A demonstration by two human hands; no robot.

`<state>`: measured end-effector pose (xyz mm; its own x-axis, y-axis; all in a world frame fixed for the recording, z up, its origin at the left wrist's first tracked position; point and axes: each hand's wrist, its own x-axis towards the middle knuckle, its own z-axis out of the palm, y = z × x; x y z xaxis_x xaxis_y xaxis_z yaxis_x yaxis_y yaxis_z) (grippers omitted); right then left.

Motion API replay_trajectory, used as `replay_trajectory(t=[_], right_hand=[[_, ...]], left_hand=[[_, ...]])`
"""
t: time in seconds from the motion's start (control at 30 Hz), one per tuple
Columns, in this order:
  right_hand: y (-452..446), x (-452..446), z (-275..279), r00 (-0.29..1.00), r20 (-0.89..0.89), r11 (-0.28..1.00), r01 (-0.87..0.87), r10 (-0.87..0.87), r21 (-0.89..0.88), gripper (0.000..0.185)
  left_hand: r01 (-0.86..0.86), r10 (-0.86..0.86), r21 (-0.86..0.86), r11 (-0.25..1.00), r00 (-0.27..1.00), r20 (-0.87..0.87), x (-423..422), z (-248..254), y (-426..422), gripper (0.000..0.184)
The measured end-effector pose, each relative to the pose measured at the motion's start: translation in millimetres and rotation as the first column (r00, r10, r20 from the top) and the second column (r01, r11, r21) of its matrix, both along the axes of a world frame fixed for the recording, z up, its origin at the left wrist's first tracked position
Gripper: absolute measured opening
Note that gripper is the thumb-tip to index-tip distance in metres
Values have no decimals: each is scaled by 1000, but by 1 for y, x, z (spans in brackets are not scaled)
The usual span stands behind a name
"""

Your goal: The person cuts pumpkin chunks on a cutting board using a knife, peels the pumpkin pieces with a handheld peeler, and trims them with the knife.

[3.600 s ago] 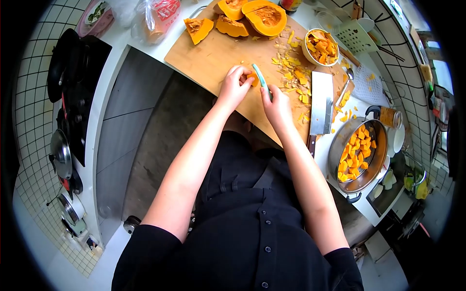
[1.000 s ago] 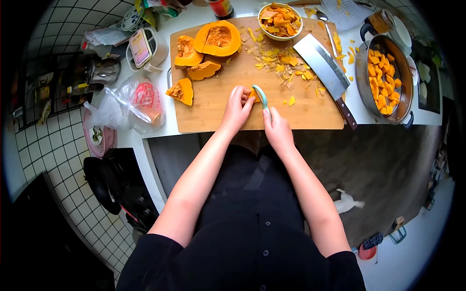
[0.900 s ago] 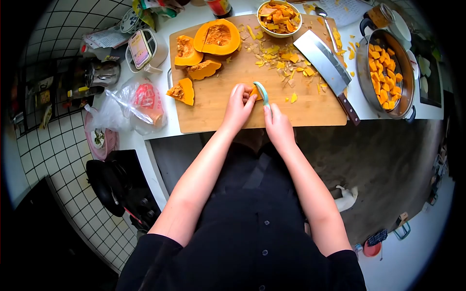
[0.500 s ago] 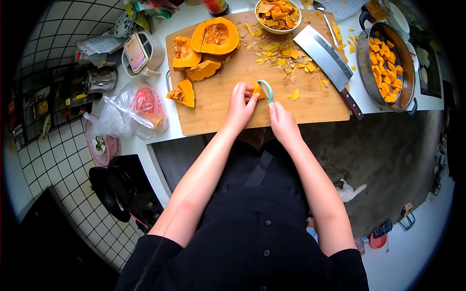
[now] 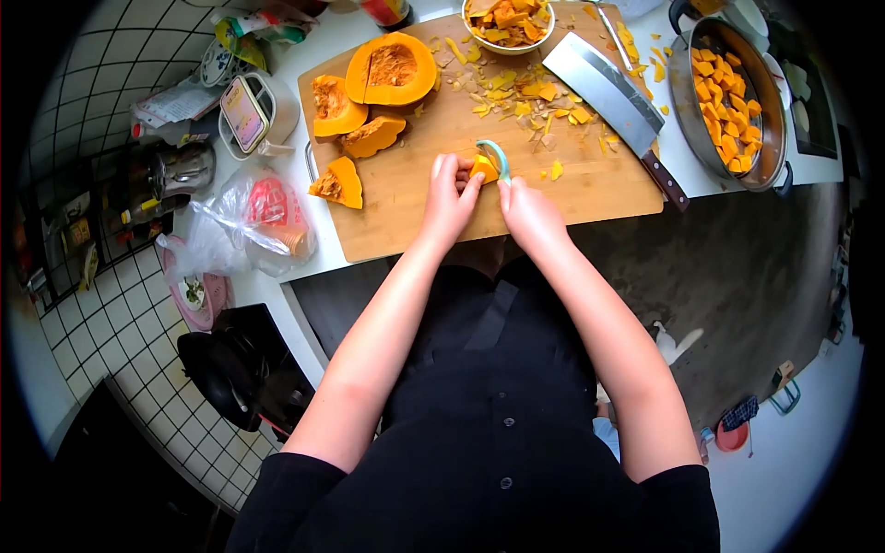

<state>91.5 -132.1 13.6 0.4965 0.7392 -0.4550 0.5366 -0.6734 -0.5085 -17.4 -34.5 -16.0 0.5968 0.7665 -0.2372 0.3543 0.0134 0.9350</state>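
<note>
Over the front part of the wooden cutting board (image 5: pixel 396 221), my left hand (image 5: pixel 449 195) pinches a small orange pumpkin piece (image 5: pixel 484 168). My right hand (image 5: pixel 533 212) is closed around a light-blue peeler (image 5: pixel 500 158), whose head lies against the piece. Left of my hands are a large pumpkin half (image 5: pixel 410 69) with a cut in it and several wedges (image 5: pixel 373 135) with stringy flesh. A cleaver (image 5: pixel 608 97) with a dark wooden handle lies on the right of the board, its handle past the edge. Peel scraps (image 5: pixel 516 97) are scattered behind my hands.
A white bowl (image 5: pixel 509 46) of pumpkin scraps stands at the board's back edge. Right of it is a steel pot (image 5: pixel 772 111) with pumpkin cubes. On the left are a phone (image 5: pixel 244 115) on a container and a plastic bag (image 5: pixel 263 221). A white animal (image 5: pixel 666 343) is on the floor.
The view has shifted slightly, so the board and its items sit a little further left and up. The peeler and pumpkin piece have changed angle, and more of the piece's orange face shows.
</note>
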Motion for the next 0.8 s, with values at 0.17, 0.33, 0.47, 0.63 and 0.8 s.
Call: replay_trajectory(t=[0.17,0.33,0.47,0.63,0.8], right_hand=[[-4,3,-14,999,31,999,-24,23,39,39],[-4,0,-6,979,190,998,-70,70,-8,38],[-9,-7,-13,983,182,997,-14,0,77,38],[-18,-17,-7,976,-141,985,170,-166,20,43],[-19,-29,-13,976,-47,976,215,-213,27,42]], left_hand=[[37,-36,37,999,999,-4,-3,-2,3,19],[41,-43,76,996,999,23,-2,-2,4,19],[62,-62,110,992,998,-3,-2,0,5,18],[64,-61,77,995,997,-44,-2,-6,5,19],[135,-126,94,986,987,-95,-3,-8,12,19]])
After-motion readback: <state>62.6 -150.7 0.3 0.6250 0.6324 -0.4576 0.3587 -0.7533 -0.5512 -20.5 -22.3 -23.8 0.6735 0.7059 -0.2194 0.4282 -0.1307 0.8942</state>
